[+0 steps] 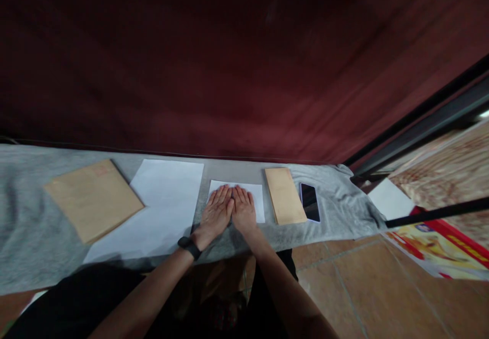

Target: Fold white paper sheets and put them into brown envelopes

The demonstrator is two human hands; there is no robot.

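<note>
Both my hands lie flat, side by side, on a small folded white paper [255, 196] on a grey cloth. My left hand [216, 214], with a black band at the wrist, presses the paper's left half. My right hand [242, 209] presses the middle, fingers straight and together. Neither hand grips anything. Much of the paper is hidden under my palms.
A larger white sheet [160, 206] and a big brown envelope [93, 199] lie to the left. A narrow brown envelope [284, 196] and a dark phone [309, 201] lie to the right. The grey cloth [30, 237] covers the surface; a dark red wall rises behind. Tiled floor is below right.
</note>
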